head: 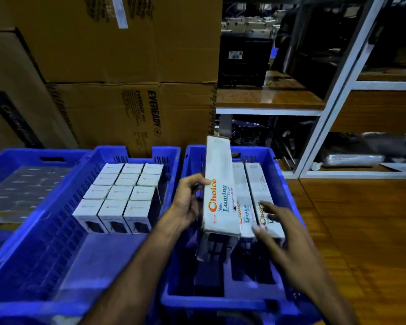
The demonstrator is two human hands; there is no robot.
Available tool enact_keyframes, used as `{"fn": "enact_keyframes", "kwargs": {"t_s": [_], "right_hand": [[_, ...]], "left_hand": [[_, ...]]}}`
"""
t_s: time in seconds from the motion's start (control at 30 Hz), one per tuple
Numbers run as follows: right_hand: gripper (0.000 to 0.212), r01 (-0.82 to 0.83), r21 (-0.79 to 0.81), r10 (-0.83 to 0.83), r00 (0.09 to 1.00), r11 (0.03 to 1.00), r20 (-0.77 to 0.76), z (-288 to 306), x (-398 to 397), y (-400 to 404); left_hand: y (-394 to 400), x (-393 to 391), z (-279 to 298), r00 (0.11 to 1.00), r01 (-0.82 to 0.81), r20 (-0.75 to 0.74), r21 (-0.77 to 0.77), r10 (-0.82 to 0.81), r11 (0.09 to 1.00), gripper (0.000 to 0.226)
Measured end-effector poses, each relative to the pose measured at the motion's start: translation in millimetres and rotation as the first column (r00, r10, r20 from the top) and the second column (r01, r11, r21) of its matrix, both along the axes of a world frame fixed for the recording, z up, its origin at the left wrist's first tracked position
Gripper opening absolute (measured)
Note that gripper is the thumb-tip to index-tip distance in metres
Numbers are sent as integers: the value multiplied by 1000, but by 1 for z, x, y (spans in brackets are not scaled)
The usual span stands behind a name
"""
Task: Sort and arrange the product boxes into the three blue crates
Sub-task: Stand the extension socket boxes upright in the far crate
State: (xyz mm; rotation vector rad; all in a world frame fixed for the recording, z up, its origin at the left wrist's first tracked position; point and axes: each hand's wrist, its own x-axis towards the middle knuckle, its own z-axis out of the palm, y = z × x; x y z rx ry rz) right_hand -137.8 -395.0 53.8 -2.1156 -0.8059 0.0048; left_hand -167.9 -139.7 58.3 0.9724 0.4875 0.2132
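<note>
Three blue crates stand side by side. The right crate [220,301] holds long white Choice Lumino boxes standing on edge. My left hand [188,202] grips the left side of one long box [218,184], which sits higher than the rest and tilts. My right hand [274,226] rests with spread fingers on the near ends of two neighbouring long boxes [256,184]. The middle crate [56,242] holds several small white boxes [122,193] in tidy rows at its far end. The left crate [0,158] holds dark flat packs [21,188].
Big brown cardboard cartons [117,90] are stacked right behind the crates. A white-framed shelf unit [314,113] with wooden boards stands at the right rear. Wooden floor [361,231] lies to the right of the right crate.
</note>
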Motion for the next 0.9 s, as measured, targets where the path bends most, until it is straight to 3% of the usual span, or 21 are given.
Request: {"fn": "enact_keyframes", "kwargs": {"t_s": [0.07,0.2,0.37,0.43,0.53,0.6,0.67,0.73,0.8,0.9], "right_hand": [[74,-101,66,106,990,993,-93,3,-26,19],[84,-140,-1,140,989,990,-58,-5,-58,44],[64,75,-117,-52,981,990,186,-5,-23,28],[56,213,-193,-168,960,958,223,1,5,11],[59,337,-434,-293,941,836,167,1,53,-13],[55,295,-518,-304,950,803,70,-12,73,-21],[46,232,-491,-295,954,840,-52,-27,80,-20],[37,231,-401,-303,945,886,-124,-36,81,-18],[37,244,-387,-310,943,889,-119,-38,81,-18],[43,235,-387,-302,945,892,-123,-42,84,-20]], "left_hand": [[0,-4,-1,998,-19,64,-35,21,999,56],[1,-6,-4,991,-51,117,-109,64,993,42],[5,6,-19,990,-138,16,-76,139,988,69],[3,14,-23,988,-149,-36,-58,148,987,65],[-2,25,-27,994,-90,-72,-24,88,996,29],[-5,31,-34,995,-37,-94,-48,33,998,43],[-10,42,-41,985,-53,-164,-27,48,998,29],[-9,52,-51,983,-49,-176,-3,48,999,50],[-13,59,-58,974,-26,-224,23,30,999,57],[-13,65,-69,976,-58,-213,-12,54,998,37]]}}
